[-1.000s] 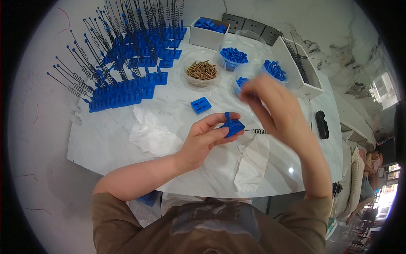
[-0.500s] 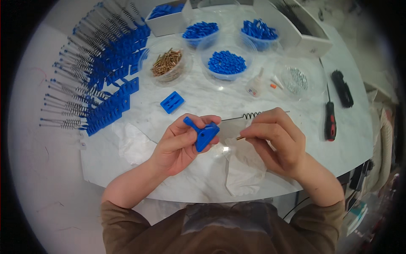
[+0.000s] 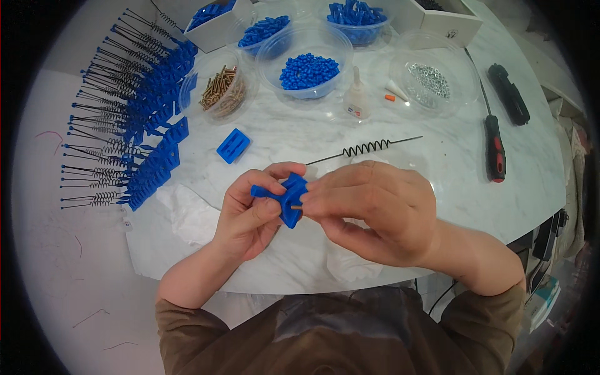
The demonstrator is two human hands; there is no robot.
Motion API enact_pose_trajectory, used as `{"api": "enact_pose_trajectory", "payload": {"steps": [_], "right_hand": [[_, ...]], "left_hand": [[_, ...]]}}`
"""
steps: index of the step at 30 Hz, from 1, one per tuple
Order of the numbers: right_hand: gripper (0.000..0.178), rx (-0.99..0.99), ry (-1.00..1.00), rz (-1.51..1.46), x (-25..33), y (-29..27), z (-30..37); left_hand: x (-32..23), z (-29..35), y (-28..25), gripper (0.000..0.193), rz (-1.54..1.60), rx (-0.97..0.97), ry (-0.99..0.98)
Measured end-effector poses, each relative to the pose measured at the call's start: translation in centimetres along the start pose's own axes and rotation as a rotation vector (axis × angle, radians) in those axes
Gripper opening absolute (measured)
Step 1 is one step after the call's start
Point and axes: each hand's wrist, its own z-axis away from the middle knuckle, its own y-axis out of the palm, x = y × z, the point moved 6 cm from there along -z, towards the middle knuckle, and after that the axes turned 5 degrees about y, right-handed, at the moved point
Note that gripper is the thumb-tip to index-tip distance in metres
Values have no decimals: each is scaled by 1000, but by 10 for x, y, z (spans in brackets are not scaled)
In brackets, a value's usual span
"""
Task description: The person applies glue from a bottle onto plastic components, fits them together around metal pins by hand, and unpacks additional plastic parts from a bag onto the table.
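My left hand (image 3: 245,222) is closed round a blue plastic part (image 3: 291,218), with a rounded arm of it sticking out over the fingers. My right hand (image 3: 384,212) pinches a thin brass-coloured screw (image 3: 295,207), whose tip lies against the face of the blue part; I cannot tell whether it sits in a hole. A dark wire with a coil spring (image 3: 365,147) stretches up and right from behind my left fingertips. Whether it is joined to the blue part is hidden. Beyond my left hand lies a flat blue slotted piece (image 3: 234,146).
Rows of blue assemblies with springs (image 3: 150,119) fill the left side. Tubs of brass screws (image 3: 220,87), blue beads (image 3: 309,72) and metal nuts (image 3: 428,81) stand farther back. A glue bottle (image 3: 357,100), screwdriver (image 3: 494,150) and black tool (image 3: 508,94) are also out.
My right hand has moved left, bringing the screw from beside the blue part up to its face. The left hand has turned the blue part slightly. The whole view has shifted somewhat.
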Motion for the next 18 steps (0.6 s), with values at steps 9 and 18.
{"api": "enact_pose_trajectory", "payload": {"steps": [9,18], "right_hand": [[29,-33,-127,134,5,6,-1],[27,-6,-144,185,6,6,0]], "left_hand": [[1,1,-2,18,-34,-18,48],[1,2,3,17,-107,-29,92]]}}
